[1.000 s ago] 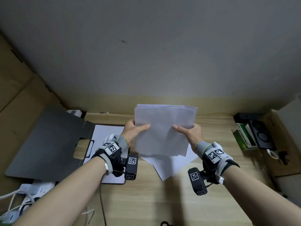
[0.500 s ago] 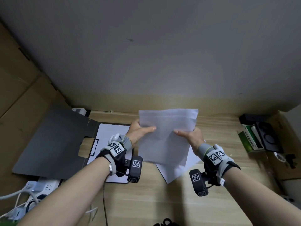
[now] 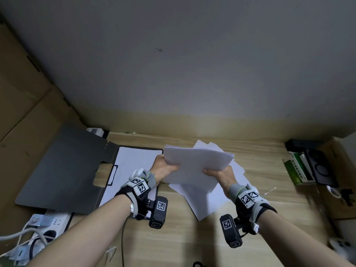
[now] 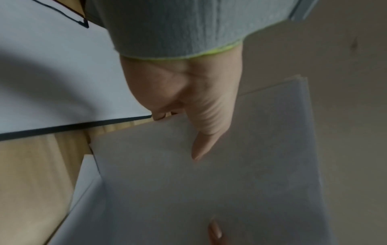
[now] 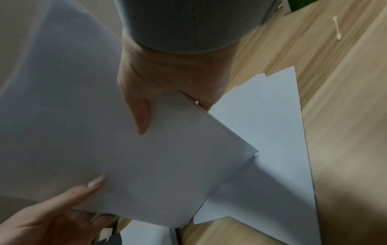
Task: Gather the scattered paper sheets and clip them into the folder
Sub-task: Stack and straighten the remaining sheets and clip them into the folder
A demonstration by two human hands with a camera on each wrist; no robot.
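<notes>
Both hands hold the gathered paper stack beside the open folder.

Head view: the left hand [image 3: 165, 169] and right hand [image 3: 221, 175] pinch the paper stack [image 3: 196, 164] at its two sides, raised just right of the open folder [image 3: 77, 166]; loose sheets [image 3: 204, 201] lie on the desk [image 3: 173, 237] beneath. The left hand is nearer the folder.
Left wrist view: the thumb lies on top of the stack, fingers hidden under it.
Right wrist view: the thumb presses the top, with the loose sheets fanned out below.
</notes>
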